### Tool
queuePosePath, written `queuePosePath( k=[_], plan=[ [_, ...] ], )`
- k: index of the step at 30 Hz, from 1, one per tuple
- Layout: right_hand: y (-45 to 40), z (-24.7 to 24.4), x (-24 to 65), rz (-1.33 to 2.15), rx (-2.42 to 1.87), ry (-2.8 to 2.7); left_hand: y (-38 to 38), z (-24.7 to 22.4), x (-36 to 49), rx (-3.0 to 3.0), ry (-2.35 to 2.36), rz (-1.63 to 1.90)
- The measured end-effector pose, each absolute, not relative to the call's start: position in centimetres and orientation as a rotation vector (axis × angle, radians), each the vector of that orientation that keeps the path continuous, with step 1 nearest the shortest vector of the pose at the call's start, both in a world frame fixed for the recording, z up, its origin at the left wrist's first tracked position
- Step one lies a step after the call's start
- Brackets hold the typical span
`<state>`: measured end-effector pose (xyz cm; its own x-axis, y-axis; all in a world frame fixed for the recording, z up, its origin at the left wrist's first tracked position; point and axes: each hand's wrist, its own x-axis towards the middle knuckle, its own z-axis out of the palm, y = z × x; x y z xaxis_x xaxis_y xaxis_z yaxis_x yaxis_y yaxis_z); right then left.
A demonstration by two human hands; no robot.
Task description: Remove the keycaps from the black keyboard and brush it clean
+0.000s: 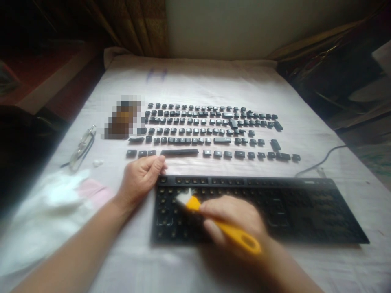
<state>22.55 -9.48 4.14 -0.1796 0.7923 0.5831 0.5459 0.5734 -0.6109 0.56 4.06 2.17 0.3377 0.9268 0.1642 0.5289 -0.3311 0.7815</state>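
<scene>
A black keyboard (305,211) with its keycaps off lies at a slight angle on the cloth, bare switch posts showing. My left hand (142,177) is closed at its far left corner, thumb on top and the other fingers mostly hidden. In my right hand (233,215) is a brush (241,238) with a yellow handle and pale bristles, somewhat blurred. The bristles touch or hover just over the upper left key area; I cannot tell which. Behind the keyboard, loose black keycaps sit in several rows, with the long space bar (179,152) in the nearest row.
Crumpled white cloth (45,215) lies left of my left arm, with a pink piece beside it. Eyeglasses (82,146) and a pixelated rectangular object (124,120) are farther back. A cable (324,156) runs off the table's right edge. A pale tablecloth (214,81) covers the table.
</scene>
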Motion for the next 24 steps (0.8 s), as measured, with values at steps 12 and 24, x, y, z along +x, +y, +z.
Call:
queuePosePath(
  k=[12, 24],
  plan=[
    [-9.4, 5.4, 23.2, 0.257, -1.202, -1.829, 4.1, 2.4, 0.6, 1.982, 1.27, 0.812],
    [-9.5, 4.2, 22.6, 0.323, -1.095, -1.876, 4.1, 2.3, 0.6, 1.981, 1.262, 0.818]
  ],
)
